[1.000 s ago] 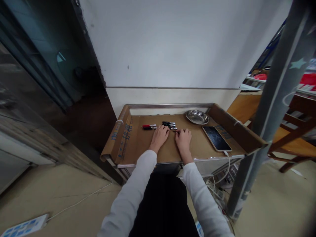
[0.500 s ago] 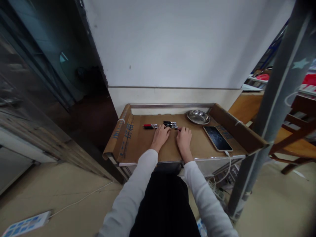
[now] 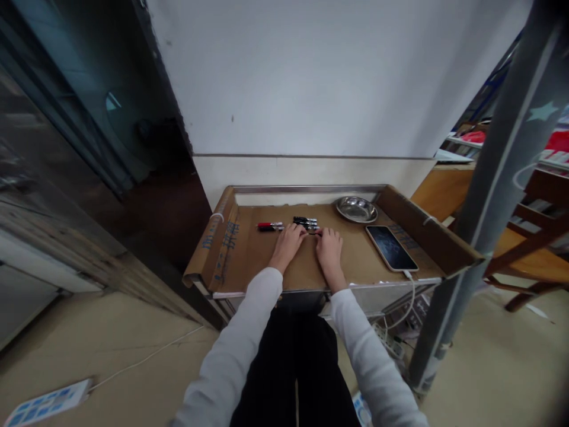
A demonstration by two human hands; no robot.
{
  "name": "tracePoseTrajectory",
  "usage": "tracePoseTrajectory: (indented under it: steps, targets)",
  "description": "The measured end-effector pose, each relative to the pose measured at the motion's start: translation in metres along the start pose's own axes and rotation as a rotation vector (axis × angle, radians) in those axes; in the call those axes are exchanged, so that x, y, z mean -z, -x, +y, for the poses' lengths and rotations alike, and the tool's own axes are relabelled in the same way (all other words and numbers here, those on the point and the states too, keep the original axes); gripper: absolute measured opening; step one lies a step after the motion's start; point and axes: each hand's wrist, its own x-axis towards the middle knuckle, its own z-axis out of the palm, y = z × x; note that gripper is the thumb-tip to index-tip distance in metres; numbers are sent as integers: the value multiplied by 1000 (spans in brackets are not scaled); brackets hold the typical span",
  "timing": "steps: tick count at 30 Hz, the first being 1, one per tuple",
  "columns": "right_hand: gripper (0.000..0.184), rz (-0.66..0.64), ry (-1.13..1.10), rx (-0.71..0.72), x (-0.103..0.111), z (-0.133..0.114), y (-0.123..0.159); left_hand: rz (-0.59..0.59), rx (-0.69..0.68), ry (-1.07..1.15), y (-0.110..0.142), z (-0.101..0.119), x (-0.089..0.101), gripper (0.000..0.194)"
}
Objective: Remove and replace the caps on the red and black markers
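On the cardboard-covered table [image 3: 253, 261] my left hand [image 3: 288, 242] and my right hand [image 3: 329, 245] lie side by side with the fingers curled down. Both sets of fingertips touch a small cluster of black pens [image 3: 306, 223] just beyond them. My right hand's fingers pinch at the end of one black pen. A red-capped pen [image 3: 269, 226] lies alone to the left of my left hand. Whether my left hand grips a pen is hidden by its knuckles.
A steel dish [image 3: 356, 209] stands at the back right, with a phone [image 3: 391, 247] on a white cable in front of it. Cardboard flaps rise at both table sides. A grey pole [image 3: 484, 196] stands at the right, power strips lie on the floor.
My right hand has slid slightly left and forward to the black pens, closing the gap with my left hand. The view has shifted a little.
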Motion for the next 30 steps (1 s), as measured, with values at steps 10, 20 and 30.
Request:
tracePoseTrajectory:
  steps: [10, 20, 30]
  targets:
    - [23, 18, -131, 65, 2, 0, -1, 90, 2, 143, 0, 0, 3, 11]
    - [24, 37, -174, 66, 4, 1, -2, 89, 1, 172, 0, -1, 3, 10]
    - [24, 69, -350, 59, 2, 4, -5, 91, 12, 318, -1, -3, -1, 12]
